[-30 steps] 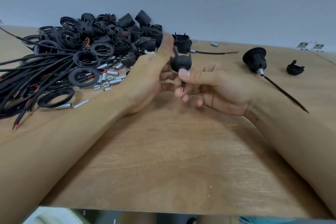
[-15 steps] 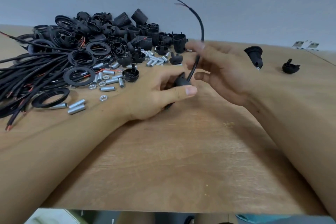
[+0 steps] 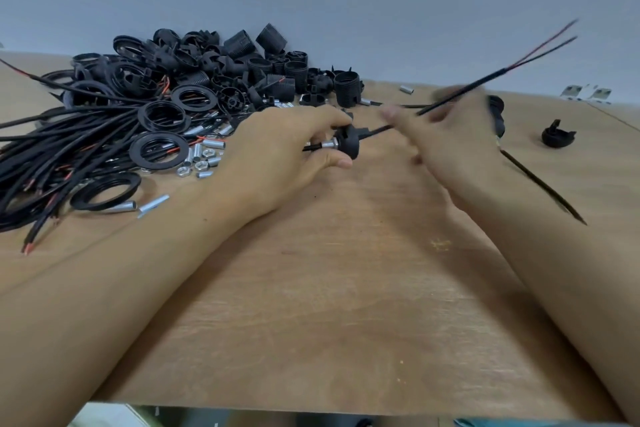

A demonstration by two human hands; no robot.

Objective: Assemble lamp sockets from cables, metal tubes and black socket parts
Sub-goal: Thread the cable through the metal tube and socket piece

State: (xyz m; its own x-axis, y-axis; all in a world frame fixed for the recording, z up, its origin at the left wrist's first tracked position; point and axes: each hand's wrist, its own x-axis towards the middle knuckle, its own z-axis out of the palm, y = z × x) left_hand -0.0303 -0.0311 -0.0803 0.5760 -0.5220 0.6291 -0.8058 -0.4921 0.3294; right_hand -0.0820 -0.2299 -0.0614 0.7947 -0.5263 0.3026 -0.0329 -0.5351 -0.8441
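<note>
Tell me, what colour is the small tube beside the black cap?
Shiny silver metal tube, seen in the head view.

Table: we see a bare wooden table (image 3: 346, 288).
Far left corner: black socket parts (image 3: 221, 69), cables (image 3: 52, 156), metal tubes (image 3: 204, 152).
Right edge: lone black cap (image 3: 557, 136).

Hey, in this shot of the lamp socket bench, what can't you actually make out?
- Right hand, head view: motion blur smears the fingers, so its grip on the cable is unclear.
- Finished socket behind that hand: mostly hidden.
- White brackets, far right: too small to identify.
- Black socket parts pile: overlapping pieces can't be counted.
</note>
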